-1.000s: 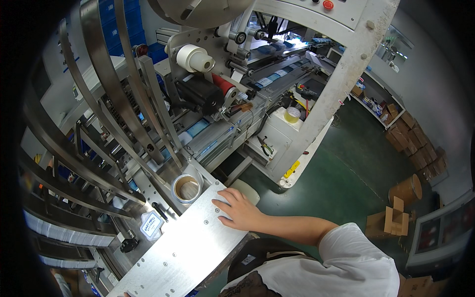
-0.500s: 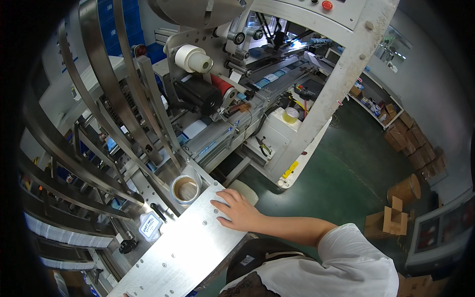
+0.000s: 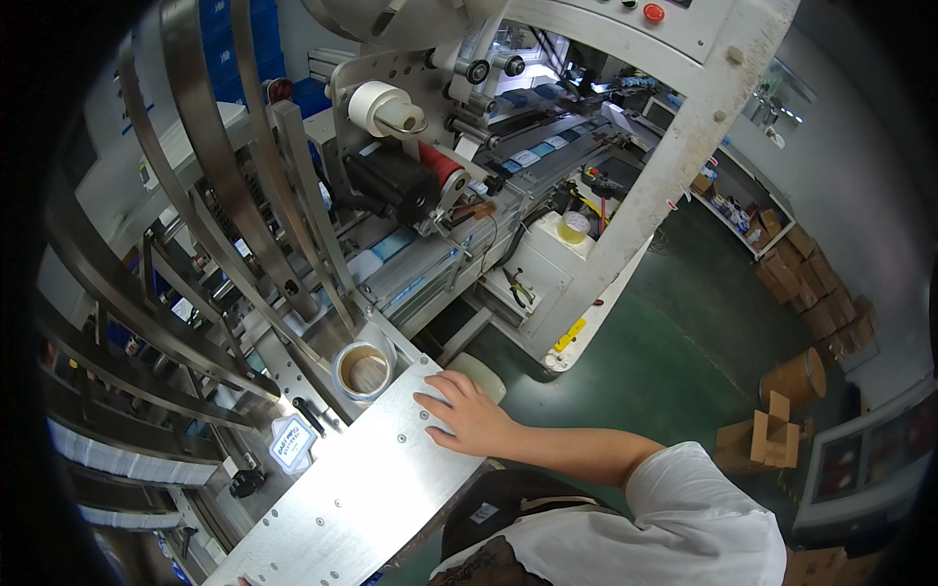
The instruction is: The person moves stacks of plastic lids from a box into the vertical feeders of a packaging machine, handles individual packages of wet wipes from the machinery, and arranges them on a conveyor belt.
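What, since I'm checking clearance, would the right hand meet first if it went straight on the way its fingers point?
Probably the ring-shaped roll beside the metal plate under the right hand; depth is unclear, so the hand might pass above it.

Left hand (image 3: 243,581) cut off by lower edge, mere sliver showing; grip unseen. Metal plate (image 3: 366,479) beside it cut off. Underside of right hand (image 3: 464,415) hidden. Pale object (image 3: 481,374) beyond right hand partly hidden. Farther beyond hands, reel (image 3: 425,27) and button panel (image 3: 679,24) cut by top edge.
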